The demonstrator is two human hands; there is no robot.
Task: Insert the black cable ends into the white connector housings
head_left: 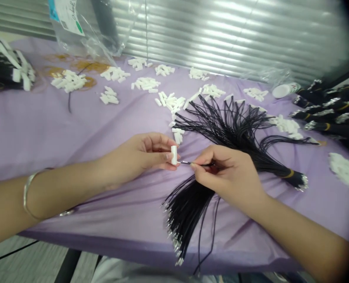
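Between the thumb and fingers of my left hand [150, 153] stands a small white tube [174, 155], held upright. My right hand [224, 167] pinches a thin black cord [202, 164], whose pale tip meets or nearly meets the lower right side of the tube. Below my right hand lies a bundle of black cords [189, 208] with silvery ends. Behind it a second black bundle [236, 129] fans out, tied with a yellow band near its silvery end. Small piles of white tubes [171, 102] lie behind my hands.
The purple-covered table [103, 129] has its front edge near my lap. A clear plastic bag [88, 27] stands at the back left, and more black bundles [333, 114] lie at the right. Another dark bundle with white ends [21, 72] is at the far left. Closed blinds [221, 35] are behind.
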